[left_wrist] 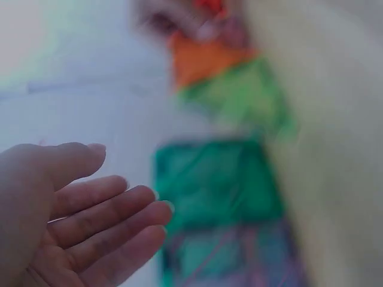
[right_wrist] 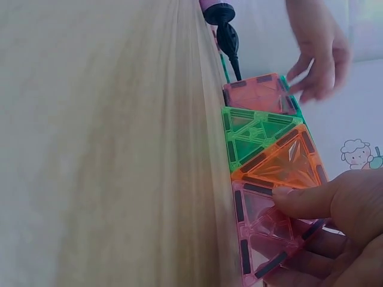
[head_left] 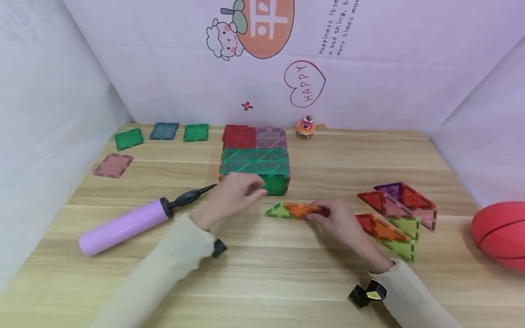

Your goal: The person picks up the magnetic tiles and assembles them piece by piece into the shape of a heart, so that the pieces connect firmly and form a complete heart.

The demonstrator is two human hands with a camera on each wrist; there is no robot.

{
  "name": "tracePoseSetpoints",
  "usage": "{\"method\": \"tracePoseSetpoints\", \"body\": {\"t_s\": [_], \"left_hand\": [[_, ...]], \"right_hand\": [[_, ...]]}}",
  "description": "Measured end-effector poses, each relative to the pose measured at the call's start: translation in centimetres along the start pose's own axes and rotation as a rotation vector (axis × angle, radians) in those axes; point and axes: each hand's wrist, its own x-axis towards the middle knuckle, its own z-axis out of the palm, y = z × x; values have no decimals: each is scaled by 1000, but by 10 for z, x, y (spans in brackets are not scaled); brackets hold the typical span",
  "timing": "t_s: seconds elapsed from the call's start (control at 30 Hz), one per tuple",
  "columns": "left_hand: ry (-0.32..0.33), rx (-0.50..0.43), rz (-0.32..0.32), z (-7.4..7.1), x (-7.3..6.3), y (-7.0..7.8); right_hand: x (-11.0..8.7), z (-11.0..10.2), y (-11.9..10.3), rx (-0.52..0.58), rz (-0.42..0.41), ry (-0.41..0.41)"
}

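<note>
A box of translucent magnetic tiles (head_left: 272, 162), with green, red and purple squares on top, stands at the back middle of the table. My left hand (head_left: 236, 193) hovers by its front left corner. In the left wrist view its fingers are loosely extended and hold nothing. My right hand (head_left: 338, 221) pinches the right end of a joined strip of triangular magnetic tiles (head_left: 301, 210), in front of the box. The strip runs from light green through orange to a reddish-pink triangle (right_wrist: 263, 221), partly covered by the thumb and fingers.
More joined triangular tiles (head_left: 395, 234) stand right of my right hand. A purple hand pump (head_left: 123, 227) lies at left, its nozzle towards the box. Several loose square tiles (head_left: 164, 131) lie at the back left. A small toy figure (head_left: 306, 127) and a red ball (head_left: 502, 234) are at right.
</note>
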Motion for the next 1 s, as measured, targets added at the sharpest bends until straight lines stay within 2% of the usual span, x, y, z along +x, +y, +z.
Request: {"method": "tracePoseSetpoints", "body": {"t_s": [0.07, 0.17, 0.23, 0.37, 0.47, 0.57, 0.7, 0.87, 1.0], "left_hand": [[17, -6, -61, -24, -8, -11], [35, 0, -137, -62, -18, -35], [59, 52, -164, -86, -22, -55], [104, 193, -232, -132, -33, -102], [44, 246, -348, -156, -44, -143], [-65, 259, -468, -170, -56, -182], [-180, 291, -588, -176, -70, -221], [-277, 275, -723, -173, -82, -251], [-320, 203, -783, -169, -87, -268]], "right_hand": [[0, 0, 0, -5, -10, 2], [0, 0, 0, -14, -21, 12], [0, 0, 0, -16, -21, 19], [0, 0, 2, -18, -45, 40], [1, 2, 3, -11, -76, 51], [1, 3, 3, -5, -84, 44], [2, 4, 3, -4, -60, 17], [0, 4, 3, -3, -44, 11], [-1, 5, 4, -17, -58, 27]]}}
